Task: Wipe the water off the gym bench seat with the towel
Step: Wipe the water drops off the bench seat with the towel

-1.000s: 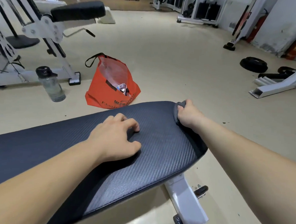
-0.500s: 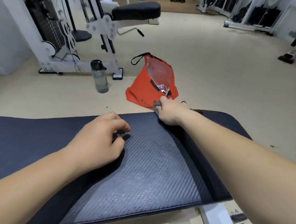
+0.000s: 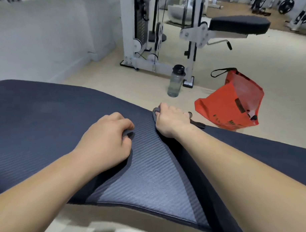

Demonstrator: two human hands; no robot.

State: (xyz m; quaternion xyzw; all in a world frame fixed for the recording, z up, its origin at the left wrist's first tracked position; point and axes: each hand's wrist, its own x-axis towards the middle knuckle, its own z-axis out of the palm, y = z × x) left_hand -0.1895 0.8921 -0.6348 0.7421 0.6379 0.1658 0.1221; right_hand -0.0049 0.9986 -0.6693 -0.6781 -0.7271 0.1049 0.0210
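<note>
Centrally, a small grey cloth towel (image 3: 155, 114) sits bunched at the far edge of the dark navy ribbed padded gym bench seat (image 3: 44, 129), clutched in the closed right hand (image 3: 171, 120). Beside it, the left hand (image 3: 106, 142) rests on the seat, fingers curled. Beyond stand 1 clear plastic water bottle (image 3: 175, 82) and 1 orange tote bag (image 3: 234, 103) on the floor.

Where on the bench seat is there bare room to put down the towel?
The bench seat is bare to the left of the left hand. The middle is crowded: the right hand grips the towel at the far edge. Right of that forearm, more bare pad.
</note>
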